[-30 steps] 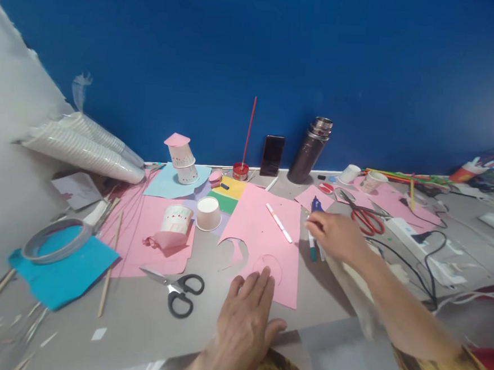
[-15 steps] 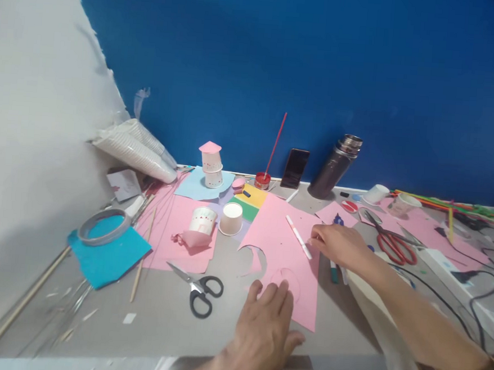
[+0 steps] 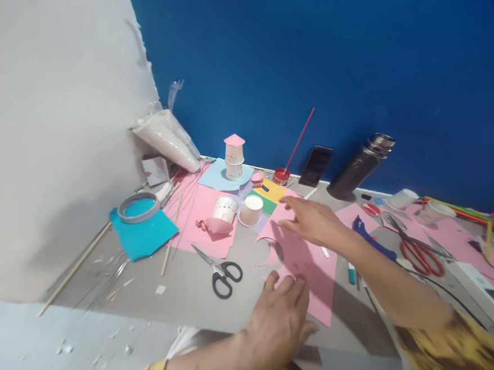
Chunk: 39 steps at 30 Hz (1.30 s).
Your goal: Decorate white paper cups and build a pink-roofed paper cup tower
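My left hand (image 3: 278, 317) lies with its fingers stretched over the lower part of a large pink paper sheet (image 3: 321, 294). That sheet has a round bite cut from its left edge. Above its upper part is my right hand (image 3: 312, 220), thumb and fingers apart and nothing between them. Just left of those fingertips a plain white paper cup (image 3: 251, 211) stands upside down. Beside it is a dotted paper cup (image 3: 223, 212) with a pink paper piece at its front. Black-handled scissors (image 3: 224, 276) rest left of my left hand. A white marker (image 3: 325, 252) is partly hidden under my right arm.
A stacked-cup tower with a pink cone roof (image 3: 234, 156) stands at the back. Tape roll (image 3: 138, 218) and blue paper (image 3: 143, 245) lie left. A dark flask (image 3: 360, 167) and phone (image 3: 316, 166) lean on the wall. Blue glue gun (image 3: 372, 239) and red-handled scissors (image 3: 422, 256) lie right.
My right hand has moved left from beside the marker and glue gun toward the plain cup, and its fingers have spread. My left hand stays on the pink sheet. The view has shifted left.
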Motion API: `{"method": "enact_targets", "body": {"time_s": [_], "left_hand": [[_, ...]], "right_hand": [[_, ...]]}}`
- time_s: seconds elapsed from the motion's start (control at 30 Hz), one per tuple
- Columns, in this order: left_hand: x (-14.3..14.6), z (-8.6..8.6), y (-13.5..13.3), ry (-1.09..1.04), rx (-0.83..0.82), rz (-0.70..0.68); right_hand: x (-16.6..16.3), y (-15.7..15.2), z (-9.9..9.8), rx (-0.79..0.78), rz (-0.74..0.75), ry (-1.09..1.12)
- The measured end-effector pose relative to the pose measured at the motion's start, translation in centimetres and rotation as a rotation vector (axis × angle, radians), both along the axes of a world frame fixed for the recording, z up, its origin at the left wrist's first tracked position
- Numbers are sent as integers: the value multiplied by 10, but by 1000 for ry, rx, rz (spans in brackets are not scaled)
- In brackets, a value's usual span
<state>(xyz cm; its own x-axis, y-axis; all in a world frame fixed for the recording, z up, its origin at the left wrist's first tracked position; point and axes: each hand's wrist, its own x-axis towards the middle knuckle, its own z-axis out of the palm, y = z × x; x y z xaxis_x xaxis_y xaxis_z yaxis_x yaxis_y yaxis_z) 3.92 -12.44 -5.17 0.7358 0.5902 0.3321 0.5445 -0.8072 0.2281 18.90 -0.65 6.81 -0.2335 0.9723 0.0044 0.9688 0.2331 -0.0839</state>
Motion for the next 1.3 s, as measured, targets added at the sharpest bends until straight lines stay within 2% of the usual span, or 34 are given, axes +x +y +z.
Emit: {"method": "enact_targets", "body": {"time_s": [0.07,0.17,0.27,0.37,0.47,0.57,0.67,0.8,1.03,1.17,1.3], "left_hand": [[-1,2,0,-4,-15,-6],[-1,3,0,10,-30,-18],[-1,3,0,37,-21,-30],[-1,2,1,27,-6,-37],[-1,0,1,18,17,-39],[0,1,2,40,24,-34],[0,3,3,54,1,-27],[1,7,4,64,-18,-30],[1,4,4,-9,-20,-27],[-5,5,7,-167,-16,-33],[-22,13,9,-390,-22,-12]], "right_hand": [[-24,15,-7,48,70,41],[-50,37,-16,26,99,67],[-48,42,-13,12,86,93],[-16,15,3,131,12,201],[28,-33,12,181,-46,305],[61,-78,2,136,-125,333],[77,-106,-17,119,-160,349],[80,-119,-29,136,-167,332],[84,-123,-26,167,-138,328],[82,-126,-26,190,-122,284],[77,-129,-23,199,-104,238]]}}
